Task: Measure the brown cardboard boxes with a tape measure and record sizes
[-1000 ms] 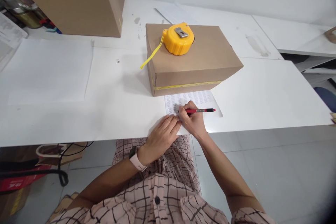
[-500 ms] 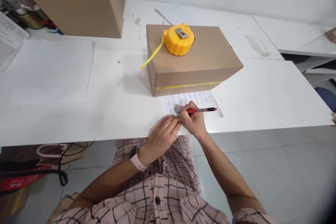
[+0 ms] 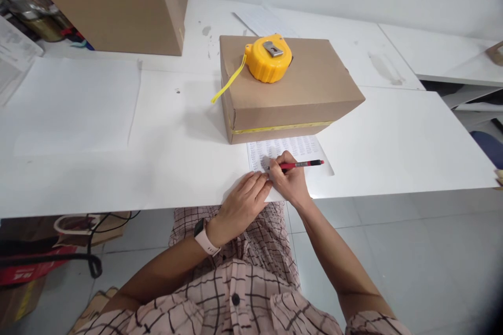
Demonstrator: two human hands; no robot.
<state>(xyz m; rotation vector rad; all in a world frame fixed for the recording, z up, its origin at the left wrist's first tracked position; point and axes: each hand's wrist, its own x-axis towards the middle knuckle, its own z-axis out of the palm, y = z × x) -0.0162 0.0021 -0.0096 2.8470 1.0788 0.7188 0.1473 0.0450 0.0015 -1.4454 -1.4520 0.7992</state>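
My right hand (image 3: 290, 179) is closed around a red and black pen (image 3: 310, 164), its tip down at a sheet of paper (image 3: 320, 159) filled with columns of small marks. Lying flat with fingers stretched out, my left hand (image 3: 245, 196) rests on the sheet's lower left edge beside the right. Just beyond the sheet sits a closed cardboard box (image 3: 314, 76), which may cover the sheet's far edge. A yellow stripe (image 3: 283, 127) runs along the box's front side. On top of the box lies a yellow tape measure (image 3: 269, 60) with a metal clip and a yellow strap.
A larger cardboard box (image 3: 118, 8) stands at the back left of the white table (image 3: 176, 167). Blank white paper (image 3: 78, 104) lies on the left, and another sheet (image 3: 263, 20) behind the box. Bags (image 3: 35, 261) are on the floor at lower left.
Both hands stay in nearly the same place, the pen still at the sheet. The view has shifted very slightly.
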